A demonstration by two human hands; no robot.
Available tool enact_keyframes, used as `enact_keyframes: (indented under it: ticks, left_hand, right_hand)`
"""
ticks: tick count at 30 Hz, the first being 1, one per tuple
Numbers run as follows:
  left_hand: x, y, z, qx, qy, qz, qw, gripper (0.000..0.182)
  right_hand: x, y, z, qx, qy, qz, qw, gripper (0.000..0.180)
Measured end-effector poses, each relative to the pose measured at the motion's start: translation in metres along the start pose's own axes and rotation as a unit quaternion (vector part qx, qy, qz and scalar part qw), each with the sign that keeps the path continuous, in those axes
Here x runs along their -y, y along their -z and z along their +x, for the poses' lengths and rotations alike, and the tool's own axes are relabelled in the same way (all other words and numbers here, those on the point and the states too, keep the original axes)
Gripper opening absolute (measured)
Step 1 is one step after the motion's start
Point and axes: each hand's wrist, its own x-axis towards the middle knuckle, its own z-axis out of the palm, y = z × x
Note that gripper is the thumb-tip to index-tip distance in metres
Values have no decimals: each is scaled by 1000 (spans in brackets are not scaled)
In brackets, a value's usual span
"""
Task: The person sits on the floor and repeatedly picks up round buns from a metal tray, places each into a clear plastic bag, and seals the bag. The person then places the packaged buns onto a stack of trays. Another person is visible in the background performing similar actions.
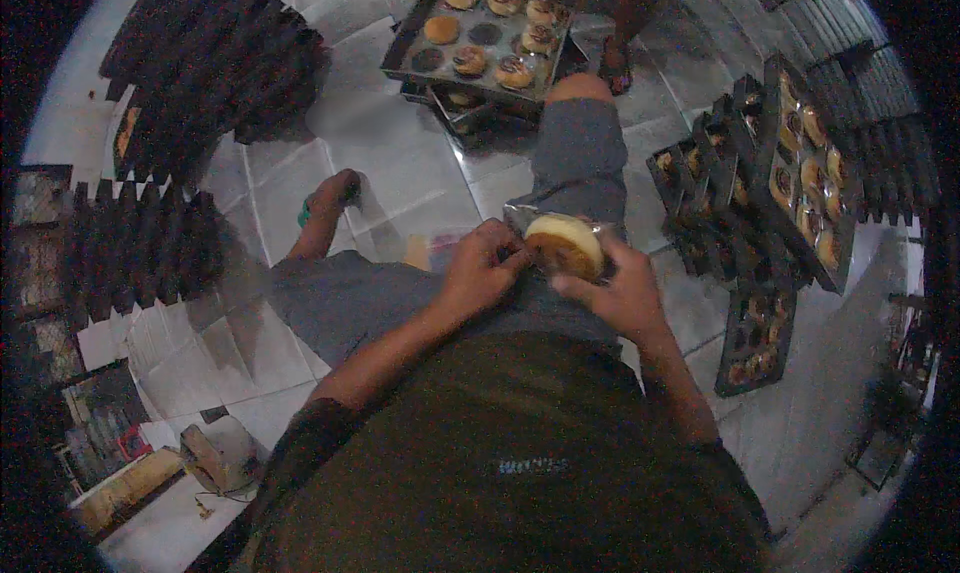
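Note:
A round bun (564,246) in a clear plastic bag lies between my two hands, above my lap. The fingers of my left hand (487,261) pinch the bag's edge at the bun's left side. My right hand (619,284) holds the bun from the right, its thumb below and its fingers along the far side. In front of my knee stands a dark metal baking tray (480,85) with several round topped buns (514,71) in it, on top of other trays.
Stacked trays of buns (814,175) stand at the right, and another tray (757,340) lies nearer me. Dark stacked trays (210,55) fill the upper left. Colourful flat packets (435,249) lie beside my leg on the tiled floor (375,137). A pale appliance (219,455) is at the lower left.

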Motion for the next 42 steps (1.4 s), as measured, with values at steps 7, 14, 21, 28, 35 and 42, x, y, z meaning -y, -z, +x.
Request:
enact_keyframes:
  ticks: [7, 14, 21, 28, 35, 42]
  left_hand:
    - [77, 43, -30, -78, -62, 226, 969, 41]
    - [106, 34, -41, -40, -100, 437, 893, 41]
    - [75, 53, -53, -104, -120, 60, 986, 23]
    - [-26, 53, -22, 111, 156, -162, 968, 29]
    - [36, 119, 65, -255, 134, -640, 713, 27]
    - [177, 158, 71, -254, 224, -623, 705, 29]
  right_hand:
    - [79, -31, 211, -150, 419, -221, 868, 59]
    - [92, -96, 306, 71, 357, -235, 901, 53]
    - [-8, -126, 119, 427, 194, -327, 821, 38]
    - [42, -104, 169, 80, 44, -13, 996, 32]
    - [100, -120, 208, 192, 30, 60, 979, 30]
    - [-25, -153, 510, 162, -143, 161, 963, 25]
